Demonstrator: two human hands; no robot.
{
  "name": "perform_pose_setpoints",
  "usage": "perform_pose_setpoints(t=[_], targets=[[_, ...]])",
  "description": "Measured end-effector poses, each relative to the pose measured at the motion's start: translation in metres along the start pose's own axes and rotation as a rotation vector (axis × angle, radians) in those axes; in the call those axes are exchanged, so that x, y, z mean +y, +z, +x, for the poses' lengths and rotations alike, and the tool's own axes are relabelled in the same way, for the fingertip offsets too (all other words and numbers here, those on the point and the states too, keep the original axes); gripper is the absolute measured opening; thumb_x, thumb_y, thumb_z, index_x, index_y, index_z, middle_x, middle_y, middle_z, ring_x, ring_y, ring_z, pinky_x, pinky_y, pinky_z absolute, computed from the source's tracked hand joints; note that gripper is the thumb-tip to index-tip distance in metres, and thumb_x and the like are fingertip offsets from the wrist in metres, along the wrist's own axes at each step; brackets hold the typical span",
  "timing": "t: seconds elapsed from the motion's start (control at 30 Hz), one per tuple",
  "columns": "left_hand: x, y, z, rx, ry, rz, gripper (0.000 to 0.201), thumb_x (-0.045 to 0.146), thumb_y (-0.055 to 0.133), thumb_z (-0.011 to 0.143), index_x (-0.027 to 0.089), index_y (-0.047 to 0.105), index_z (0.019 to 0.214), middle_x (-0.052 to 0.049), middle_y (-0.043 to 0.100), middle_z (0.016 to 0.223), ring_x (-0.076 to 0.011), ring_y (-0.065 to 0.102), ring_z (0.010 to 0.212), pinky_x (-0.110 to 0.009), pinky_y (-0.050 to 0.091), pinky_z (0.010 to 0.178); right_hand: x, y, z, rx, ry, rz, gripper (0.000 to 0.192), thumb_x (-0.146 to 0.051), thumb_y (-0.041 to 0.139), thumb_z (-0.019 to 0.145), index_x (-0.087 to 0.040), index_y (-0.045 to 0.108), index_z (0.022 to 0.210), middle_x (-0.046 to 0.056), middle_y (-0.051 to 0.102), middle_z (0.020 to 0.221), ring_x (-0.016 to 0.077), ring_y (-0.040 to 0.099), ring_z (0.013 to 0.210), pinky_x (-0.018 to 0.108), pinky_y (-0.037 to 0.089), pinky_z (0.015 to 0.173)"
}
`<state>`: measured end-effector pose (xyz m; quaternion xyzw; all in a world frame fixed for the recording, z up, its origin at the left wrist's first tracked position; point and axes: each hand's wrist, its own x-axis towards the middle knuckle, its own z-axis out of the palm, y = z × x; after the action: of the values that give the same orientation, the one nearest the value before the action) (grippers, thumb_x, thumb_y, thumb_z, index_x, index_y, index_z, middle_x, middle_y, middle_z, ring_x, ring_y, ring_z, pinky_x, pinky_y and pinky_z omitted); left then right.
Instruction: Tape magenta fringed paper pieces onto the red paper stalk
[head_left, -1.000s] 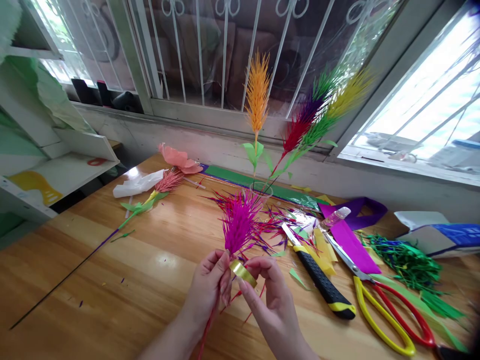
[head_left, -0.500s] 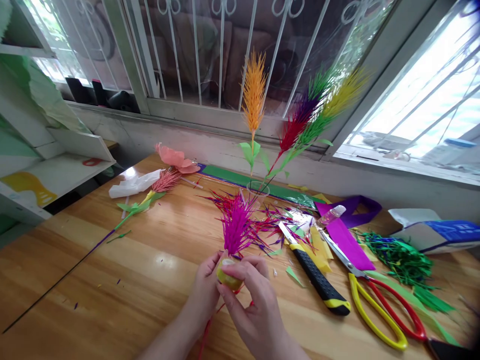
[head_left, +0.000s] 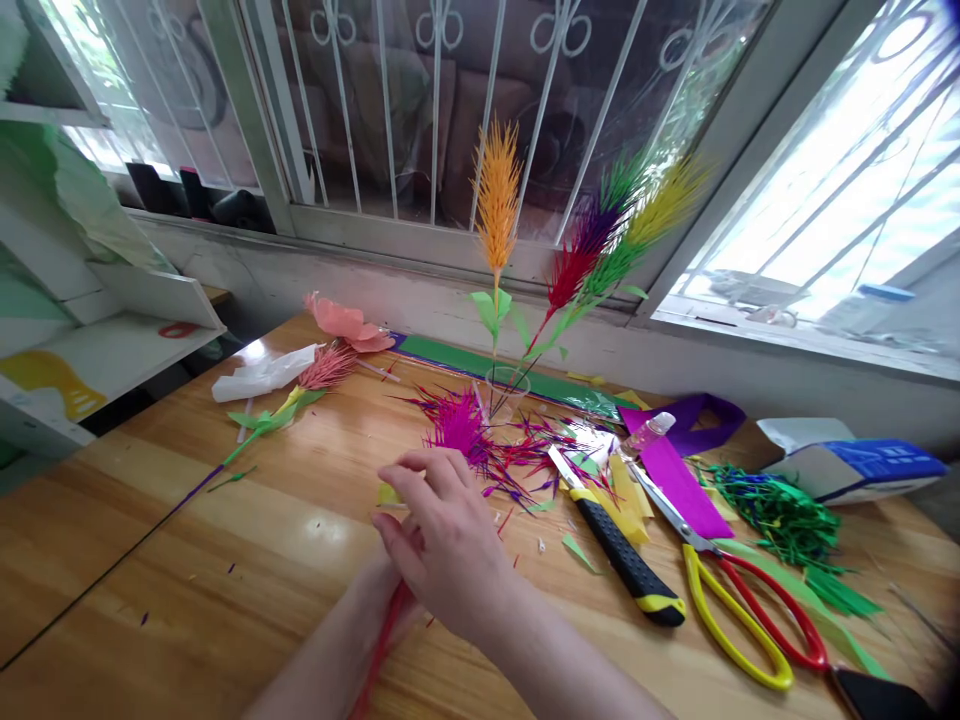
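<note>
My right hand [head_left: 442, 540] lies palm down across my left hand [head_left: 369, 592] and hides most of it. A magenta fringed paper plume [head_left: 457, 425] sticks out beyond the fingers, tilted away from me. Its red stem [head_left: 381, 645] runs back under my left hand, which grips it. A bit of the yellow-green tape roll [head_left: 388, 495] shows at my right fingertips, which curl around it; the rest of the roll is hidden.
A black-and-yellow utility knife [head_left: 622, 550] and yellow and red scissors [head_left: 739, 610] lie right of my hands. Further right are purple paper [head_left: 675, 470] and green fringe scraps [head_left: 780, 515]. A glass [head_left: 504, 390] holds several coloured plumes. A pink plume [head_left: 319, 368] lies far left.
My right hand has swung over the top of my left hand with the tape roll, going round the stem. The plume has tipped lower and away from me.
</note>
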<state>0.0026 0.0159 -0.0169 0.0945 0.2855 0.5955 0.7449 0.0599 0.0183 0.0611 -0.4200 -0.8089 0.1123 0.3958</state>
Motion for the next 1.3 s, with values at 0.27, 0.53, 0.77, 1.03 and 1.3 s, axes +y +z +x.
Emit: perform_pose_setpoints(t=[0.27, 0.53, 0.77, 1.03, 1.3], targets=[[0.037, -0.007, -0.011, -0.208, -0.408, -0.477, 0.01, 0.01, 0.042, 0.085, 0.007, 0.051, 0.085, 0.01, 0.034, 0.047, 0.0029, 0.037, 0.033, -0.004, 0.027, 0.034, 0.079, -0.033, -0.015, 0.021, 0.358, -0.19, 0.016, -0.019, 0.044, 0.082, -0.018, 0.055, 0.093, 0.005, 0.06, 0.085, 0.0157, 0.055, 0.074, 0.031, 0.046, 0.067], [0.034, -0.006, -0.009, -0.226, -0.43, -0.473, 0.01, 0.015, 0.042, 0.086, 0.009, 0.05, 0.085, 0.01, 0.033, 0.046, 0.0021, 0.037, 0.033, -0.006, 0.028, 0.034, 0.102, -0.026, -0.033, -0.24, 0.226, -0.264, 0.024, -0.002, 0.049, 0.067, -0.021, 0.061, 0.077, 0.007, 0.061, 0.083, 0.0225, 0.049, 0.088, 0.035, 0.04, 0.076], [0.033, -0.007, -0.009, -0.222, -0.398, -0.446, 0.006, 0.014, 0.048, 0.083, 0.01, 0.051, 0.084, 0.01, 0.033, 0.047, 0.0025, 0.037, 0.034, -0.006, 0.028, 0.034, 0.105, -0.03, -0.031, -0.218, 0.273, -0.163, 0.018, -0.005, 0.051, 0.068, -0.019, 0.061, 0.072, 0.007, 0.061, 0.077, 0.0225, 0.05, 0.085, 0.037, 0.039, 0.078], [0.025, -0.007, -0.009, -0.237, -0.443, -0.387, 0.011, 0.017, 0.059, 0.076, 0.01, 0.052, 0.081, 0.011, 0.031, 0.05, 0.0027, 0.034, 0.035, -0.007, 0.028, 0.034, 0.068, -0.046, -0.029, -0.109, 0.655, 0.561, 0.015, -0.03, 0.057, 0.075, -0.017, 0.055, 0.081, -0.001, 0.059, 0.069, 0.0107, 0.054, 0.062, 0.024, 0.043, 0.059], [0.019, -0.004, -0.006, -0.216, -0.429, -0.2, 0.024, 0.029, 0.063, 0.073, 0.011, 0.05, 0.063, 0.008, 0.035, 0.054, 0.0026, 0.027, 0.034, -0.008, 0.029, 0.031, 0.041, -0.031, -0.004, -0.118, 0.794, 0.806, 0.015, -0.028, 0.064, 0.068, -0.016, 0.056, 0.065, -0.005, 0.051, 0.058, 0.0065, 0.044, 0.053, 0.02, 0.035, 0.053]])
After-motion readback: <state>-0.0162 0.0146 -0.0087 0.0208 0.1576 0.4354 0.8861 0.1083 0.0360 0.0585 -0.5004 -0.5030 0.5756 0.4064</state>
